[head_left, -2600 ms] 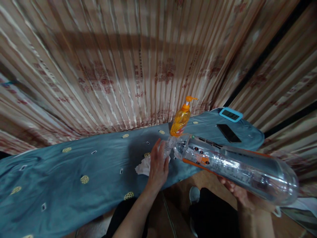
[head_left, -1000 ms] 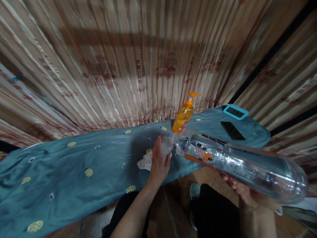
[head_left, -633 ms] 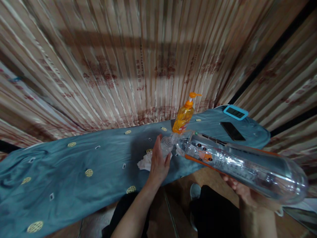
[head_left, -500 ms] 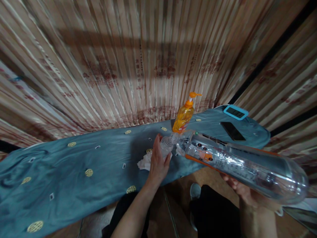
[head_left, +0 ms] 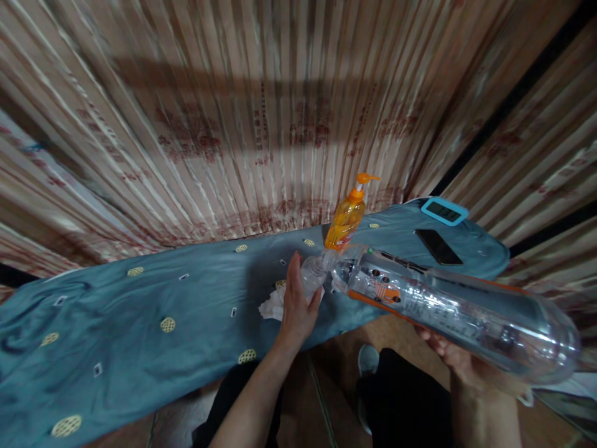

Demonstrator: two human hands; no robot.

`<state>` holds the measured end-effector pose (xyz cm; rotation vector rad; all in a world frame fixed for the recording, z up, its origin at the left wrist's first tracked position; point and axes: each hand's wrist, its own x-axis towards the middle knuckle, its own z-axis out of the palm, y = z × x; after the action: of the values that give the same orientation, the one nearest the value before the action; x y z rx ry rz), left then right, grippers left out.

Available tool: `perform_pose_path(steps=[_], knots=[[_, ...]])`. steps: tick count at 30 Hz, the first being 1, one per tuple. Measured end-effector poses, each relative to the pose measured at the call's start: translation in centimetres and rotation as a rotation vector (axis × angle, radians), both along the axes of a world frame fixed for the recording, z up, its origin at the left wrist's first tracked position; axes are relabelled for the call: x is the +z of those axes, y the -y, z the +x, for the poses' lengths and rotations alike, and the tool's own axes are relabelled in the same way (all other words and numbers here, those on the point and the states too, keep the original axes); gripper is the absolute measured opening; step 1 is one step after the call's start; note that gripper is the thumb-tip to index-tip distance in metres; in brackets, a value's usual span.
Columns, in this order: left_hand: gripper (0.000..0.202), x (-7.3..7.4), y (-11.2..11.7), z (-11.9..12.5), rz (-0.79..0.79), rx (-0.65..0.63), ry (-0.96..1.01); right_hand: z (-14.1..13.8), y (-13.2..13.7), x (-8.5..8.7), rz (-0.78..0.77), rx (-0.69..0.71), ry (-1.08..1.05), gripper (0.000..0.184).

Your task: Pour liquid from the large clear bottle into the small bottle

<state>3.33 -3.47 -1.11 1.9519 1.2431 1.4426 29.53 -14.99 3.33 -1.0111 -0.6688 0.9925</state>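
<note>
My right hand (head_left: 466,364) is closed under a large clear plastic bottle (head_left: 448,305) with an orange and black label. The bottle lies nearly level, tilted with its neck to the left. My left hand (head_left: 298,298) is wrapped round a small clear plastic bottle (head_left: 313,274), whose mouth meets the large bottle's neck. Whether liquid passes between them I cannot tell. Beneath my left hand, a crumpled white tissue (head_left: 271,306) rests on the blue cloth. Just behind the two necks stands an orange pump bottle (head_left: 346,221) of yellow liquid.
A patterned blue cloth (head_left: 112,317) covers the long narrow board. Toward its right end lie a black phone (head_left: 438,247) and a blue-framed digital clock (head_left: 444,212). A pleated curtain (head_left: 224,124) hangs right behind the board.
</note>
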Motion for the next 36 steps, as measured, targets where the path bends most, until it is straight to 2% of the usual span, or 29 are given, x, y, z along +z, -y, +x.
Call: perform_pose_path(steps=[10, 13, 19, 26, 36], knots=[[0.076, -0.3, -0.3, -0.2, -0.065, 0.022, 0.038, 1.0, 0.1, -0.5, -0.046, 0.019, -0.011, 0.069], [0.07, -0.1, -0.3, -0.3, -0.063, 0.02, 0.039, 0.9, 0.0, -0.3, -0.05, 0.011, -0.016, 0.069], [0.072, 0.1, -0.1, -0.3, -0.146, 0.0, 0.066, 0.3, -0.1, 0.3, -0.03, -0.009, -0.001, 0.064], [0.065, -0.1, -0.1, -0.3, -0.143, -0.007, 0.075, 0.4, -0.3, 0.5, -0.007, -0.002, 0.033, 0.064], [0.063, -0.3, -0.2, -0.2, -0.096, 0.016, 0.046, 0.3, 0.1, -0.4, 0.022, 0.003, 0.022, 0.056]])
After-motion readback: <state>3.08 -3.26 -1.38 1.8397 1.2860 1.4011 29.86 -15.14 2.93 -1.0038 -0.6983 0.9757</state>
